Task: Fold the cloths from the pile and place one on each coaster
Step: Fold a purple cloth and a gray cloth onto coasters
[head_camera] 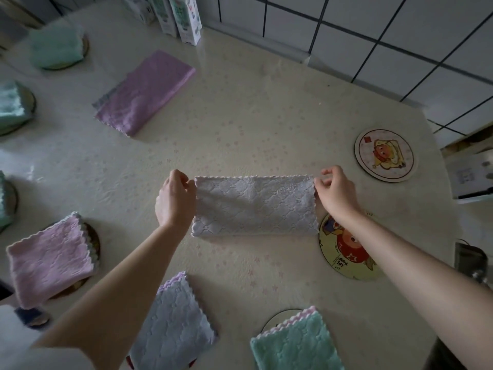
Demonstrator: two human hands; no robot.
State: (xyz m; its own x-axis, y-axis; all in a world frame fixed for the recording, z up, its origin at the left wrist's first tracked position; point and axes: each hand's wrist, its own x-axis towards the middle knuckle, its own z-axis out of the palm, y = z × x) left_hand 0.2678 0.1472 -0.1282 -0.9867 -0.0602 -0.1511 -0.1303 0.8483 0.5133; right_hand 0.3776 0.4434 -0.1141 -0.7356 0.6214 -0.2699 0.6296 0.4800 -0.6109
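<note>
Left hand (174, 200): fingers pinched together on the far-left corner of the pale lilac cloth (254, 206), holding that end taut.
Right hand (334, 189): fingertips clamped on the far-right corner, so the strip is stretched straight between both grips.
Cloth: a long band lying on the table (266, 116), its near edge towards the wrists; it looks folded once, likely awaiting a second fold.
Bare coasters: one printed coaster (385, 154) lies beyond the right fingers; a second coaster (344, 252) sits under the right wrist, its edge touching or tucked under the cloth's right end.
Pile: the purple cloth pile (145, 92) lies well beyond the left fingers.
Done so far: a folded pink cloth (50, 259) covers a coaster outside the left wrist.
</note>
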